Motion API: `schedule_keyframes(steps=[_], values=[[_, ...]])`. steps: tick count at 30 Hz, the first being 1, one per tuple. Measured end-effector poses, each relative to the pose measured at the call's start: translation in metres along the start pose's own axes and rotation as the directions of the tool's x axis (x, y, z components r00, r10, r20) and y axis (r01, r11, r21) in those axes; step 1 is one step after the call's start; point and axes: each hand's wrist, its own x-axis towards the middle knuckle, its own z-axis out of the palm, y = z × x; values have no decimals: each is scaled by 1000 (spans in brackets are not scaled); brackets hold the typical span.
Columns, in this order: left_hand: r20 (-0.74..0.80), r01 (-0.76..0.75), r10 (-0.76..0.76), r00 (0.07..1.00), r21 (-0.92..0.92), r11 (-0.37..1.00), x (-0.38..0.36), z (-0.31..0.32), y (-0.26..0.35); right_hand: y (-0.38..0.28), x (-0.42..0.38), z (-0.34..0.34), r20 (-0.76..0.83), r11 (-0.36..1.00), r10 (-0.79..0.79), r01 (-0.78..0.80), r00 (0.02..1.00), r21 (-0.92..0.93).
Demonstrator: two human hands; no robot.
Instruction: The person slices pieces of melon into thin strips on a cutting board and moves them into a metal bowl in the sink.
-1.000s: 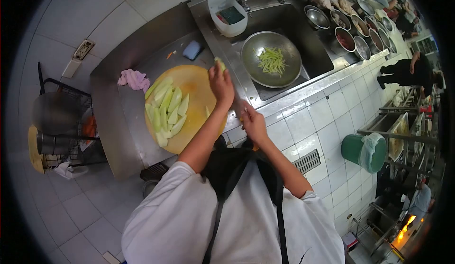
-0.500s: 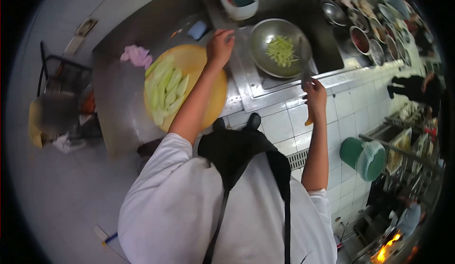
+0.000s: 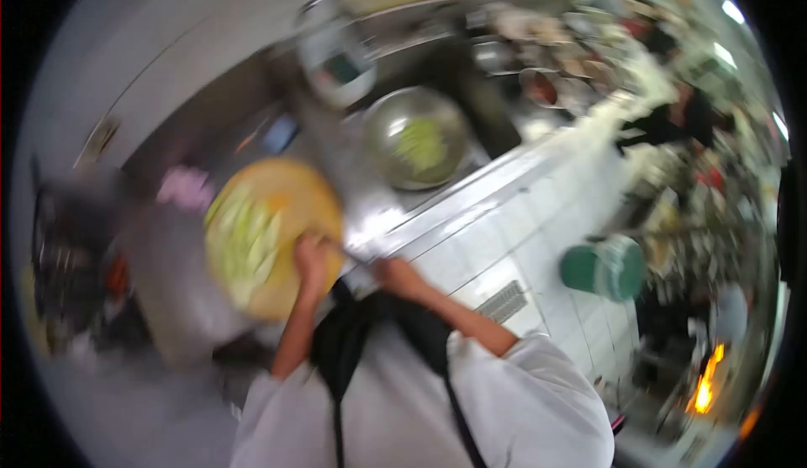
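My right hand (image 3: 400, 277) is closed around the handle end of a knife (image 3: 357, 259), low in front of my body. The blade points left toward the round yellow cutting board (image 3: 307, 195). Over the board's near right part is my left hand (image 3: 310, 253), right at the blade's far end; its fingers are smeared by motion. Long pale green peeled vegetable pieces (image 3: 244, 245) lie along the board's left side. A metal bowl (image 3: 387, 119) with thin green shreds (image 3: 420, 145) stands to the right, at the sink.
Behind the board are a pink cloth (image 3: 186, 188) and a blue sponge-like block (image 3: 280, 134). A white container (image 3: 332, 60) stands by the sink (image 3: 496, 123). Several metal bowls, a green bin (image 3: 580, 268), flames (image 3: 704, 384) and another person (image 3: 693, 119) are at the right.
The knife and my right hand have come from the bowl to the board's near edge. My left hand has dropped back toward the blade. My view has turned right.
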Motion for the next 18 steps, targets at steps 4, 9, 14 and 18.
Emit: schedule_keyframes(steps=[4,9,14,18], values=[[132,155,-164,978,76,985,8,0,-3,-55,-16,-44,-44,996,68,-65,997,65],[34,38,-39,999,19,999,13,14,-26,-76,-41,-65,-148,946,156,-104,977,306],[65,-25,30,997,-85,996,14,9,-31,-86,-63,-67,-150,852,318,-213,936,479],[232,136,-67,970,-294,946,22,4,-43,-69,-79,-53,-270,871,341,-195,900,452]])
